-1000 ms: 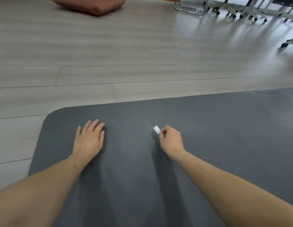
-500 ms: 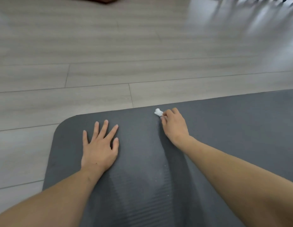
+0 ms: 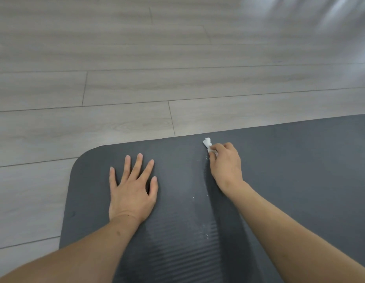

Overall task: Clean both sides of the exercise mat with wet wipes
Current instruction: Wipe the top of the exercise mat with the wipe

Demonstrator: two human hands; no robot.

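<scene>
Left hand (image 3: 132, 190) flat, fingers spread, on dark exercise mat (image 3: 300, 160). Right hand (image 3: 225, 165) pinches crumpled wet wipe (image 3: 207, 142) at centre frame. No writing legible.

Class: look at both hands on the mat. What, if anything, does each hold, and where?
Right hand pinches a small crumpled white wet wipe by its near end. Left hand holds nothing.

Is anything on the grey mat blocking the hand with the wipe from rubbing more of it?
Nothing visible blocks it. The right hand pinches the crumpled white wet wipe near the dark grey foam exercise mat's far edge; the left hand lies flat, apart. Only tiny white crumbs dot the mat.
</scene>
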